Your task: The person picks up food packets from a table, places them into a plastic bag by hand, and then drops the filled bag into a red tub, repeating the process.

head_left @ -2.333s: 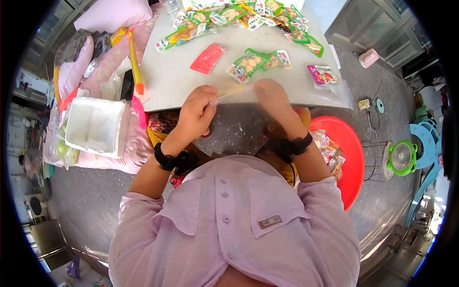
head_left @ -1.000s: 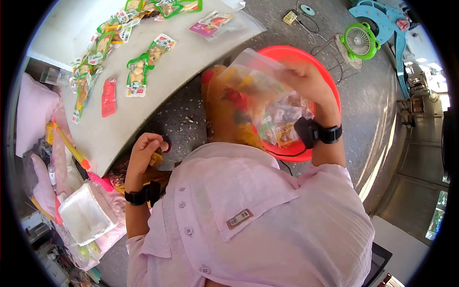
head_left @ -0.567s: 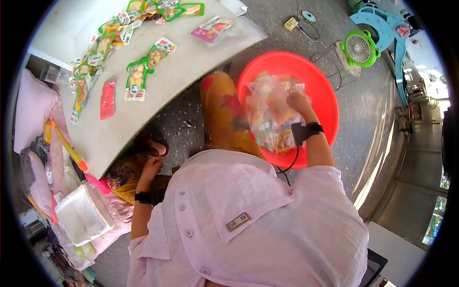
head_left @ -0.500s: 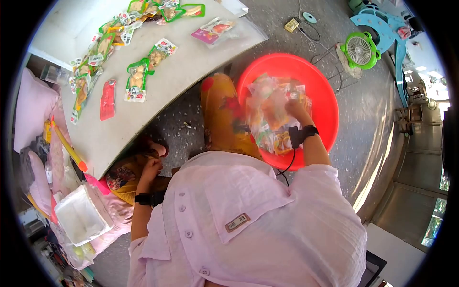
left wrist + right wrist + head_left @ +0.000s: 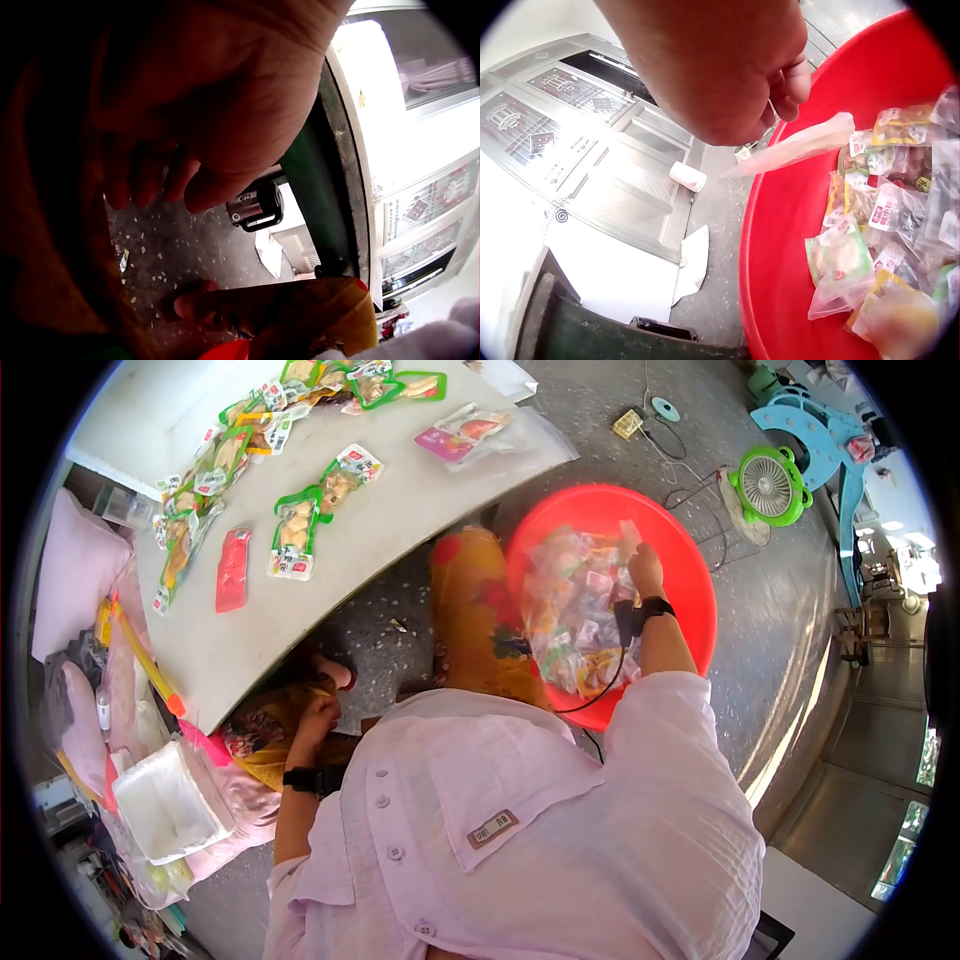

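My right hand [image 5: 646, 570] is over the right side of a red plastic basin [image 5: 692, 580], its fingers curled round a clear plastic pouch [image 5: 802, 148]. In the right wrist view the pouch slants below the fingers across the basin's rim; its contents are hard to make out. Heaped in the basin are several sealed snack packets [image 5: 889, 206] in clear bags. Low beside the thigh, my left hand [image 5: 317, 720] hangs with loosely bent fingers and holds nothing, as the left wrist view shows.
On the pale table [image 5: 400, 510] lie a red packet [image 5: 232, 570], green-edged snack packets [image 5: 293, 532], a purple packet [image 5: 462, 435] and a packet pile [image 5: 222, 455]. A white foam box [image 5: 172, 800] stands at the left. A green fan [image 5: 768, 485] is beyond the basin.
The head view has turned right. My right hand has gone from the table edge to the basin carrying a clear bag; my left hand has let go and dropped beside the thigh.
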Tool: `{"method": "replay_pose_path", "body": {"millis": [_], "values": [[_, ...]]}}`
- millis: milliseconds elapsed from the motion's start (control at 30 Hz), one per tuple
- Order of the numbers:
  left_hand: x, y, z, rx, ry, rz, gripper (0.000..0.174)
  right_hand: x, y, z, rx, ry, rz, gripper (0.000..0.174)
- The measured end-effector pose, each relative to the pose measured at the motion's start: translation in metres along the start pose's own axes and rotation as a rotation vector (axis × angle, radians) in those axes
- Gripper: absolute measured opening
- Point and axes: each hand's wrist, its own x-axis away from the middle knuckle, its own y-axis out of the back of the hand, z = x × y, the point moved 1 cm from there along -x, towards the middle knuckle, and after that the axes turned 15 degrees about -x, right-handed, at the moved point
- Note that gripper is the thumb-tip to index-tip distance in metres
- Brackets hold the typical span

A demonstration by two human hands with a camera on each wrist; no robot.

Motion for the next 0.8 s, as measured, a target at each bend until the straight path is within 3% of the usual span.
{"method": "replay_pose_path", "body": {"millis": [67,200,267,333,400,433,467,533,567,633,800], "values": [[0.002,-0.001,-0.004,0.007,-0.007,-0.008,0.013,0.001,-0.029,-0.001,-0.076,0.065,0.04,0.024],[0.008,-0.001,-0.006,0.012,-0.05,-0.038,0.013,0.009,-0.085,0.013,-0.13,0.112,0.316,0.024],[0.009,0.001,-0.008,0.017,-0.1,-0.046,0.013,0.023,-0.09,0.041,-0.218,0.106,0.399,0.025],[0.012,0.007,-0.011,0.035,-0.155,-0.084,0.013,0.039,-0.086,0.068,-0.502,0.131,0.456,0.024],[0.02,0.015,-0.018,0.106,-0.219,-0.165,0.013,0.054,-0.068,0.115,-0.553,0.08,0.467,0.023],[0.028,0.02,-0.026,0.15,-0.258,-0.194,0.013,0.054,-0.066,0.128,-0.471,0.164,0.47,0.022],[0.037,0.026,-0.035,0.192,-0.298,-0.228,0.013,0.063,-0.057,0.147,-0.602,0.135,0.484,0.021],[0.059,0.041,-0.047,0.157,-0.354,-0.314,0.013,0.067,-0.06,0.162,-0.597,0.374,0.353,0.02],[0.072,0.05,-0.055,0.14,-0.342,-0.374,0.014,0.087,-0.042,0.197,-0.575,0.456,0.32,0.021],[0.092,0.067,-0.056,0.117,-0.32,-0.501,0.016,0.106,-0.041,0.223,-0.608,0.479,0.335,0.025],[0.131,0.112,-0.033,0.005,-0.334,-0.937,0.017,0.143,-0.058,0.257,-0.36,0.994,0.296,0.025]]}}
